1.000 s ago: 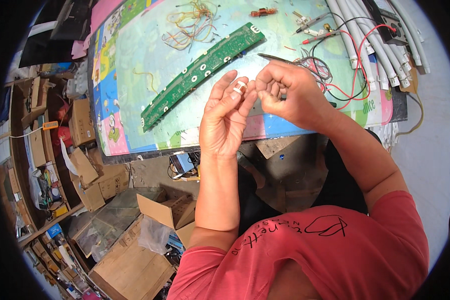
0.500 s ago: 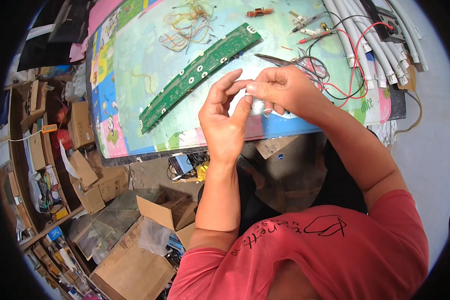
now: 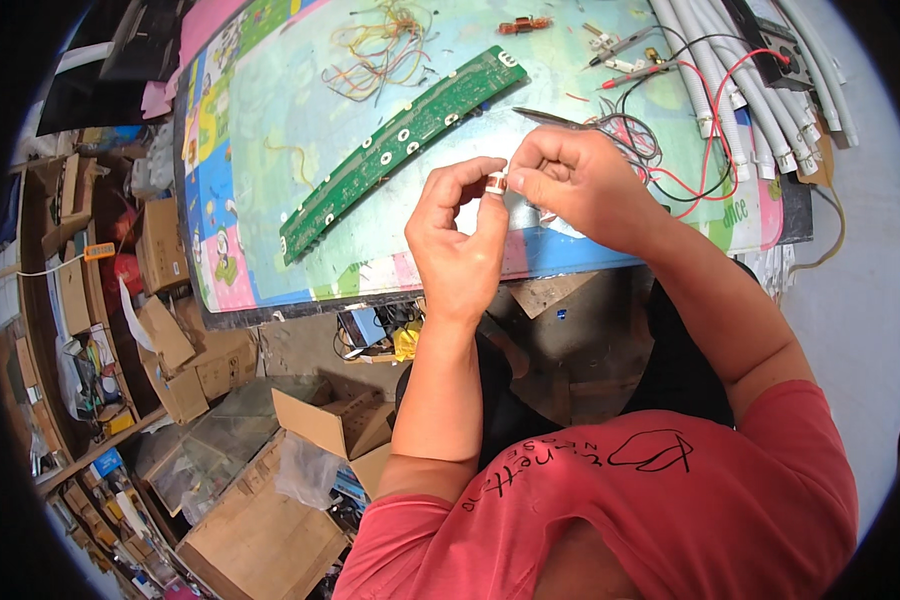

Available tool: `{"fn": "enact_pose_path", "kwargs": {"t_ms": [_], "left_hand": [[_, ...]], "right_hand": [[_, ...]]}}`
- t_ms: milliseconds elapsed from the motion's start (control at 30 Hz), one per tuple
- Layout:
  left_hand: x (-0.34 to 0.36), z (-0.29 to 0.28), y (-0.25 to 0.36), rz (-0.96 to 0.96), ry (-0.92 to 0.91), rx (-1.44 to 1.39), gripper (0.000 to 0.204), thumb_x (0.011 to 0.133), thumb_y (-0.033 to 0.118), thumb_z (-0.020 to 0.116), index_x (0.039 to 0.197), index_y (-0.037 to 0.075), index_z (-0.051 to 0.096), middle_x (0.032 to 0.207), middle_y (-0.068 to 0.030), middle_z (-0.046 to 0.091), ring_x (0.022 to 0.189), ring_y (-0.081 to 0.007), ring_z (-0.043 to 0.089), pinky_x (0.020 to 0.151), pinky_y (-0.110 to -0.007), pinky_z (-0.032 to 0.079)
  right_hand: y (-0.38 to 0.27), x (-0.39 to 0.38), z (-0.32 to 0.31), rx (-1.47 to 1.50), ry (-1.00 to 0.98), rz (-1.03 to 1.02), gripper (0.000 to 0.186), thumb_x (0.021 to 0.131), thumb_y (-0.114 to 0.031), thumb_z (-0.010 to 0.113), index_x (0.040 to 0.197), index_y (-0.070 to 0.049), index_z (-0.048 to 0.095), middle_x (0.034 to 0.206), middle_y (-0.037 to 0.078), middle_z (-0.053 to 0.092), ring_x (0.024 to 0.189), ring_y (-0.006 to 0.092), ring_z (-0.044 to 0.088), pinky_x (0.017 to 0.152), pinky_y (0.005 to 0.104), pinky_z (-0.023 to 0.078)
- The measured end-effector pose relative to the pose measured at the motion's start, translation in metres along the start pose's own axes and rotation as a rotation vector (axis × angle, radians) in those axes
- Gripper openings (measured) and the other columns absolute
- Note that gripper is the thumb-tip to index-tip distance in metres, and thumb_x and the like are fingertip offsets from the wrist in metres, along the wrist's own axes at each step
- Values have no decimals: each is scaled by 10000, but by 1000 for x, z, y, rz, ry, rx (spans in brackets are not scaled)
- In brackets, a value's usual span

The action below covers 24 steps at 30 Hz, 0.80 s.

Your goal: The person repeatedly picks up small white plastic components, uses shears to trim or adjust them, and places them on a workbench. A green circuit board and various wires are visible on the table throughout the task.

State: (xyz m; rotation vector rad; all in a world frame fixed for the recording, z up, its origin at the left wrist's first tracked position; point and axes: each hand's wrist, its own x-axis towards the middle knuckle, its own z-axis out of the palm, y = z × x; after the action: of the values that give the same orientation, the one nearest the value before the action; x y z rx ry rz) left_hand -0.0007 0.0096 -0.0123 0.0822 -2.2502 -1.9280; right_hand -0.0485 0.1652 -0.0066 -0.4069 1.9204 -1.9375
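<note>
My left hand pinches a small copper-and-white coil between thumb and fingertips, above the near part of the table. Close on its right, my right hand is closed, thumb against the bent forefinger; whatever sits in that pinch is too small to make out. Beyond both hands a long green circuit board lies slantwise on the mat. The dark blade of a pair of scissors points out from behind my right hand, which hides part of them.
Tangled thin wires lie at the far side, near another copper coil. Test probes with red and black leads run to a meter. White corrugated tubes line the right side. Cardboard boxes stand on the floor at left.
My hands have drawn slightly apart, the right one shifting a little to the right. The coil in my left fingertips now shows, where before the fingers mostly covered it.
</note>
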Motion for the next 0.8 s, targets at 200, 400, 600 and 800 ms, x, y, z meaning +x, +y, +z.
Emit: {"fn": "enact_pose_path", "kwargs": {"t_ms": [200, 400, 600, 800], "left_hand": [[6, -5, 6, -329, -12, -718, 191, 821, 42, 575, 1000, -19, 601, 1014, -113, 632, 925, -182, 594, 841, -329, 478], [12, -19, -14, -476, -83, -1313, 144, 816, 118, 565, 928, 27, 575, 1044, -141, 608, 1025, -264, 569, 959, -420, 428], [12, -22, -9, -509, -88, -1373, 181, 822, 138, 561, 938, 3, 589, 1033, -139, 614, 1035, -292, 565, 990, -465, 408], [12, -22, -11, -470, -27, -1324, 193, 862, 169, 550, 953, 6, 597, 991, -156, 633, 969, -300, 598, 929, -438, 456]], "right_hand": [[-5, -2, 4, -68, 40, -69, 159, 848, -110, 609, 765, 25, 593, 683, 21, 552, 561, 62, 453, 501, 260, 364], [-5, -3, 6, -213, 65, -146, 127, 823, -83, 622, 755, 20, 591, 681, 27, 522, 539, 69, 419, 495, 266, 350], [-4, -1, 2, -145, 7, -72, 91, 814, -76, 631, 786, 7, 609, 694, 27, 519, 575, 71, 445, 523, 256, 370], [-7, -8, 5, -73, -202, -132, 125, 782, 5, 632, 904, -13, 619, 849, 41, 534, 801, 101, 575, 710, 252, 483]]}}
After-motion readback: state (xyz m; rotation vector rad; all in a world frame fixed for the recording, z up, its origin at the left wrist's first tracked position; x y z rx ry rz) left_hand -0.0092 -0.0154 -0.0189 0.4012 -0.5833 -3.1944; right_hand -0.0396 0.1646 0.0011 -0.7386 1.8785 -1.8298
